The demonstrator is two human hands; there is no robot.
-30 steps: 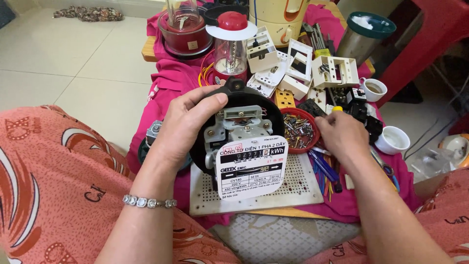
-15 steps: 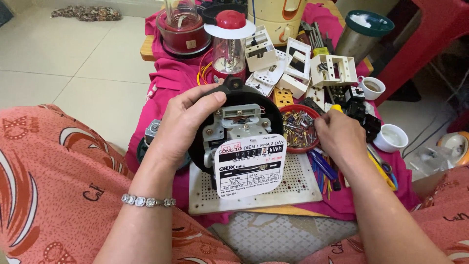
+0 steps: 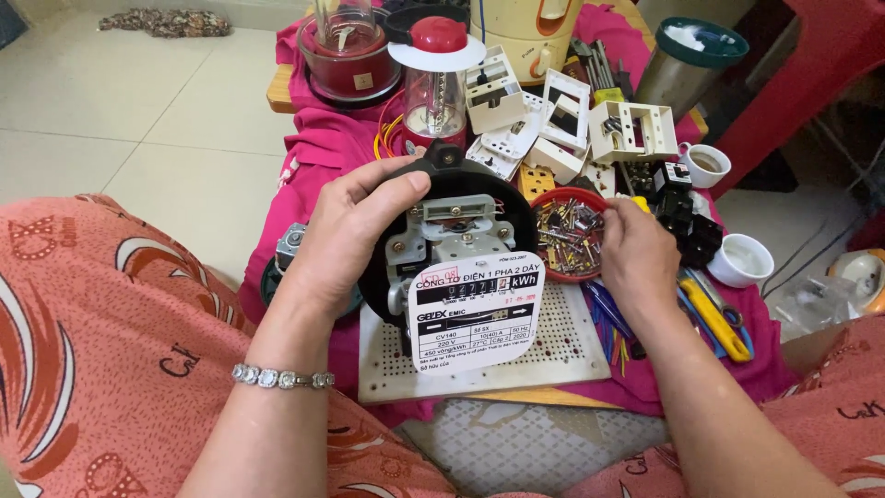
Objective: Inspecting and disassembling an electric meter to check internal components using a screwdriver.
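The left hand point(image 3: 355, 235) gripped the round black electricity meter point(image 3: 452, 249) upright over the white perforated board point(image 3: 572, 346), as before. The right hand point(image 3: 636, 254), fingers curled, had stayed at the red screw bowl point(image 3: 567, 235); its grasp was unclear.

Your left hand point(image 3: 346, 235) is covering the meter's point(image 3: 452, 249) left rim, your right hand point(image 3: 636, 254) is hiding its fingertips over the red bowl point(image 3: 567, 235), the kettle point(image 3: 530, 28) is running off the top edge.
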